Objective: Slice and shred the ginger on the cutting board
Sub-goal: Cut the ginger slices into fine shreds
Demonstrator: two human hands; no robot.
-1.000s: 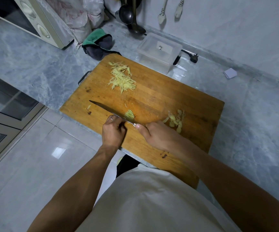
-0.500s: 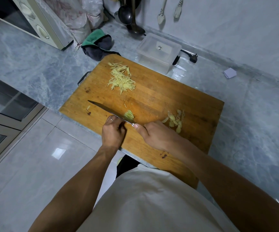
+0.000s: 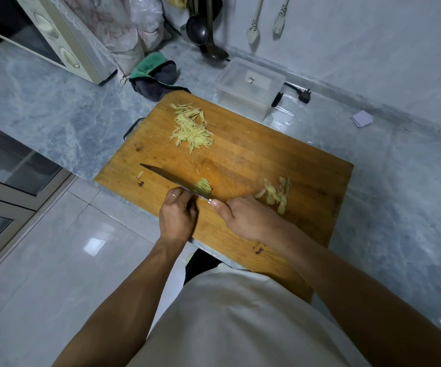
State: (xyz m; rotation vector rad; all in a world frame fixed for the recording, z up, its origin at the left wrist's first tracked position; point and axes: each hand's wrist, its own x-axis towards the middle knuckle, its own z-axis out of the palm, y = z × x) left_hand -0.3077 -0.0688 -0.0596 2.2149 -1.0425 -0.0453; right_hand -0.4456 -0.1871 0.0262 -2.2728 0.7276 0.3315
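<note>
On the cutting board (image 3: 253,160), our left hand (image 3: 178,215) curls its fingers beside the small ginger stack (image 3: 203,186), steadying it against the knife (image 3: 169,178). Our right hand (image 3: 246,215) grips the handle (hidden); ginger slices (image 3: 275,193) lie right, shreds (image 3: 191,129) farther back.

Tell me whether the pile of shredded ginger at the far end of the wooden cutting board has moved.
No. The pale shredded ginger pile lies at the same far spot on the wooden cutting board.

shreds (image 3: 191,129) far on board (image 3: 253,154) | slices (image 3: 276,193) right | knife (image 3: 166,177) near
</note>
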